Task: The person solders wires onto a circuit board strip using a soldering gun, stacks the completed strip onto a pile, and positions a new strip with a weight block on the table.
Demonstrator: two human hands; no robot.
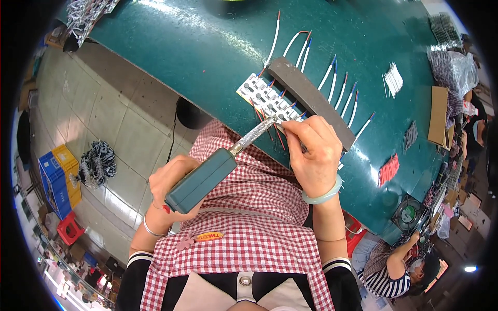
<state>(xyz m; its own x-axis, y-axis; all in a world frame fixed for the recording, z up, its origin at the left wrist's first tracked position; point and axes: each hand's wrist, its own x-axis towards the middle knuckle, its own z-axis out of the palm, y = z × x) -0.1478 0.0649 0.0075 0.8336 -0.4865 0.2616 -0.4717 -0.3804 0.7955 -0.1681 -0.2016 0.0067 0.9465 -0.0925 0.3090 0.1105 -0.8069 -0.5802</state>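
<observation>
My left hand [174, 179] is wrapped round the dark green body of a soldering iron [202, 181]. Its silvery, worn shaft reaches up and right, and the tip meets the near right part of a white circuit board strip [267, 101]. Beside that tip, my right hand [314, 147] pinches a thin wire, mostly hidden by the fingers. Small dark and white components line the strip, and red wires [278, 136] stick out from its near edge. Along its far side lies a long dark brown bar [314, 101], with white-sleeved wires [340, 93] with blue or red ends fanned out beyond it.
A green table [218, 57] carries everything. To the right lie bundles of white [393, 80], grey [410, 136] and red [389, 170] pieces, a cardboard box [439, 116] and a fan [408, 213]. A co-worker in a striped top [389, 280] sits at the lower right. Crates [59, 179] stand on the left floor.
</observation>
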